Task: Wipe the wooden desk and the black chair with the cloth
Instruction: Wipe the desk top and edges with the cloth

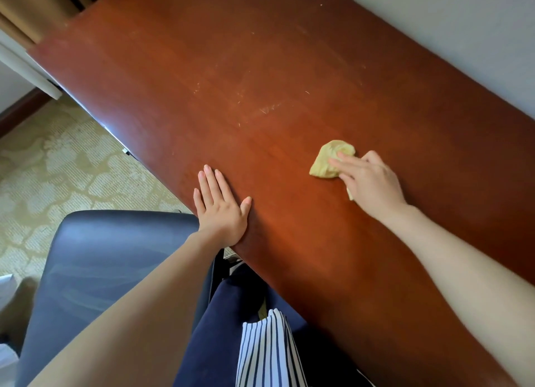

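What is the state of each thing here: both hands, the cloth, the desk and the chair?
wooden desk: pale scratches and specks at its middle.
cloth: yellow, crumpled, lying on the desk.
left hand: open, flat on the desk near its front edge.
right hand: fingers nearly straight, pressing the cloth down.
black chair: close to the desk's front edge, below the left forearm.

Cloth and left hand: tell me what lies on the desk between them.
Nothing: the head view shows only bare wooden desk between the left hand and the yellow cloth.
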### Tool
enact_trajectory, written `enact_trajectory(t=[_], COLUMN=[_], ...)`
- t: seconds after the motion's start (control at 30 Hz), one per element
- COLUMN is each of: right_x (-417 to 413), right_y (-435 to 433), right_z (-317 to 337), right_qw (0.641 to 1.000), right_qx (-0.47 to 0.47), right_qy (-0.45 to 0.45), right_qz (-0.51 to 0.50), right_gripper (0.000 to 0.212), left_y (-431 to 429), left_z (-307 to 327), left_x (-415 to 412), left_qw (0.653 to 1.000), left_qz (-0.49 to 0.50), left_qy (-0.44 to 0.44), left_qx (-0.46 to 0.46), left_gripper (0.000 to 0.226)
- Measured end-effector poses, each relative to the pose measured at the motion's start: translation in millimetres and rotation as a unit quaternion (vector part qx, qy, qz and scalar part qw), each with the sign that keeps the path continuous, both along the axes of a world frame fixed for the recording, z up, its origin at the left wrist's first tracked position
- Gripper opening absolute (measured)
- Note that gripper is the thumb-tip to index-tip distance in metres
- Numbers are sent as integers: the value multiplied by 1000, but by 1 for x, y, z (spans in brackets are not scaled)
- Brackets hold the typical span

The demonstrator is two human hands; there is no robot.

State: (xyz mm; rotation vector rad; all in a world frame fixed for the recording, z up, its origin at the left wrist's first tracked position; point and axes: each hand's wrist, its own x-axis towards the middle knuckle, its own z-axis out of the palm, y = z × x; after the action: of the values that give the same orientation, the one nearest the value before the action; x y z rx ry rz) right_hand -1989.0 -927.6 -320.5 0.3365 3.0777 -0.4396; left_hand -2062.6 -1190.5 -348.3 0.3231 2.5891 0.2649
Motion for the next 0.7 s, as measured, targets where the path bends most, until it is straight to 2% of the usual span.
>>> enact_trajectory(t=[0.17,0.3,0.43,0.53,0.7], right_x=[-57,-106,-139,-156,-139], right_y=[14,-1,-29,-60,-109], right_z=[0,-4,-6,-8,-10], right_qw=[994,983,988,992,998], right_qx=[34,17,33,-8,-27], right_qy=[-15,-48,-65,-83,-48], right_qz=[-105,-175,-133,-91,-4], right_gripper=[37,40,43,41,41], left_y=[-1,-1,-1,-2,-1], left_z=[-2,-5,-7,-9,-9], left_x=[0,0,1,2,2], left_qw=[1000,1000,1000,1000,999], left_qz=[-1,0,1,5,6], left_qy=[3,3,6,16,28], left_qx=[2,-2,5,7,20], left_gripper=[79,79,79,78,76])
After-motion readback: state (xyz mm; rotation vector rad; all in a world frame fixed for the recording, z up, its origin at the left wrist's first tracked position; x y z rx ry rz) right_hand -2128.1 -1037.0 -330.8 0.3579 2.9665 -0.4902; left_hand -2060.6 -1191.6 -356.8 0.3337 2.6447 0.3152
